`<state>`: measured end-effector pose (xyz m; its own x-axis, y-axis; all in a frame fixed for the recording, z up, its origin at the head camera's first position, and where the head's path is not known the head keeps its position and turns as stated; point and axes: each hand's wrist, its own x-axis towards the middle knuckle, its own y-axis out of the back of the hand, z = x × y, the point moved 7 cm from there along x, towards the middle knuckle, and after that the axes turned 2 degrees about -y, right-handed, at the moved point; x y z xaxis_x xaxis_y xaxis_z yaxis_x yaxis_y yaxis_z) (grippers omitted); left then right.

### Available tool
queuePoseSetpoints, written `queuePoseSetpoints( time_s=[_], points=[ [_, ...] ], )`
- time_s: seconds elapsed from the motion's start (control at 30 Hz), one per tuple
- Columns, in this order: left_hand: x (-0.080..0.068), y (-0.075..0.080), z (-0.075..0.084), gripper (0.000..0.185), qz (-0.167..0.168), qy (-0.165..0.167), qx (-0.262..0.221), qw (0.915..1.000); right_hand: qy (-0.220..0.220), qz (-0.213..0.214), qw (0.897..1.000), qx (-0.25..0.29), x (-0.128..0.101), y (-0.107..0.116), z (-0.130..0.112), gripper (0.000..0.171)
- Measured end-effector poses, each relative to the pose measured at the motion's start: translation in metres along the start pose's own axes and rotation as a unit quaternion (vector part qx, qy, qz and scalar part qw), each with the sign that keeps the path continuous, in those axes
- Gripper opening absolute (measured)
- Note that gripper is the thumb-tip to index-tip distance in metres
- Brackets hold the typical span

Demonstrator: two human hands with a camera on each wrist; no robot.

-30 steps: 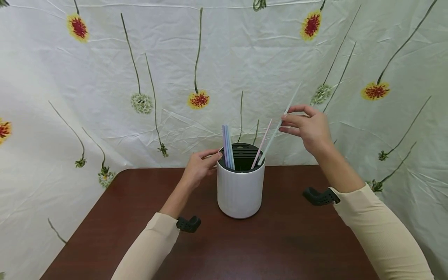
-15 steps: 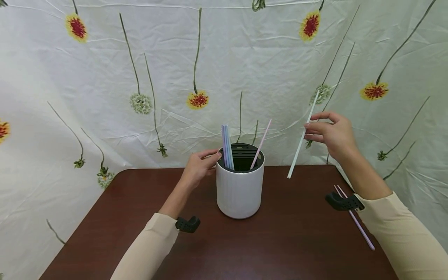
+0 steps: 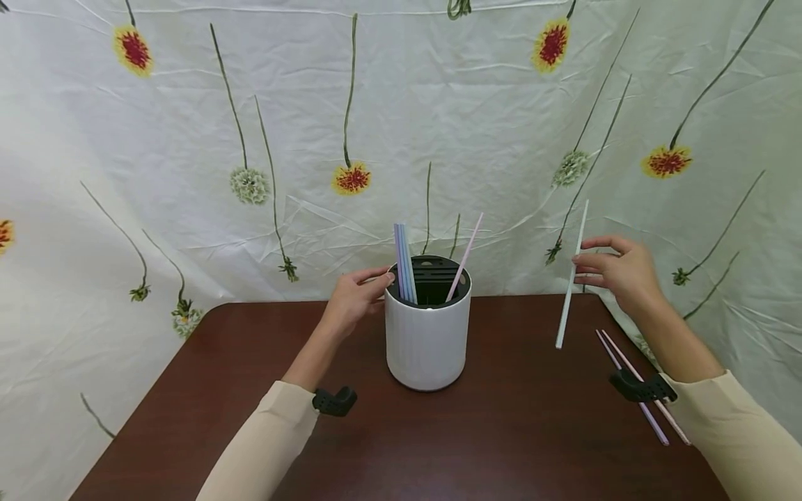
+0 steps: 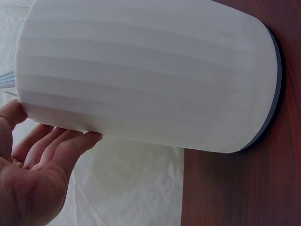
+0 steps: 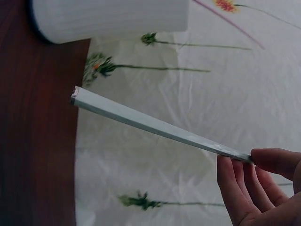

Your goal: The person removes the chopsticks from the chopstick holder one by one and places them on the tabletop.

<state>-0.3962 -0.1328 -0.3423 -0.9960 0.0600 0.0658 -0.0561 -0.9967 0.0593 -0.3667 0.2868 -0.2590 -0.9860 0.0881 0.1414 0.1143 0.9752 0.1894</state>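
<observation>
One white straw (image 3: pixel 571 275) hangs near upright in my right grip (image 3: pixel 617 271), pinched near its top, low end just above the surface (image 3: pixel 501 431). Two straws (image 3: pixel 633 379) lie below that grip. My left grip (image 3: pixel 354 296), fingers straight, touches the cup (image 3: pixel 427 341).

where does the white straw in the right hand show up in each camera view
Head: the white straw stands nearly upright at right, pinched by the right hand.
Left wrist: not in it.
Right wrist: it slants across the middle toward the fingers.
Shared landmark: the white holder.
</observation>
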Motion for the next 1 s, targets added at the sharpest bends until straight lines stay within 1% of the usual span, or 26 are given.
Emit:
queuePoseSetpoints(
  time_s=[0.1,0.2,0.27,0.33,0.53,0.67,0.83,1.0],
  points=[
    [0.0,0.0,0.001,0.047,0.001,0.0,-0.002,1.0,-0.014,0.005,0.999,-0.039,0.001,0.011,0.015,0.021],
    [-0.001,0.001,0.003,0.047,0.001,0.0,0.0,1.0,-0.02,0.004,0.995,-0.093,0.002,0.022,0.028,0.031],
    [-0.001,0.002,0.004,0.047,0.002,-0.001,0.0,1.0,-0.024,-0.002,0.993,-0.118,0.002,0.028,0.036,0.036],
    [-0.001,0.002,0.005,0.047,0.001,-0.001,0.003,1.0,-0.028,-0.005,0.991,-0.132,0.002,0.034,0.044,0.037],
    [0.0,0.001,0.007,0.046,0.0,-0.004,0.008,1.0,-0.05,-0.007,0.988,-0.149,0.002,0.053,0.07,0.041],
    [0.002,0.001,0.007,0.045,0.002,-0.005,0.01,0.9999,-0.081,-0.019,0.983,-0.165,0.002,0.063,0.09,0.044],
    [0.003,0.001,0.007,0.044,0.003,-0.005,0.0,1.0,-0.113,-0.046,0.974,-0.19,0.003,0.069,0.117,0.045],
    [0.002,0.0,0.008,0.045,0.001,-0.003,0.0,1.0,-0.134,-0.048,0.969,-0.202,0.002,0.074,0.14,0.041]
  ],
)
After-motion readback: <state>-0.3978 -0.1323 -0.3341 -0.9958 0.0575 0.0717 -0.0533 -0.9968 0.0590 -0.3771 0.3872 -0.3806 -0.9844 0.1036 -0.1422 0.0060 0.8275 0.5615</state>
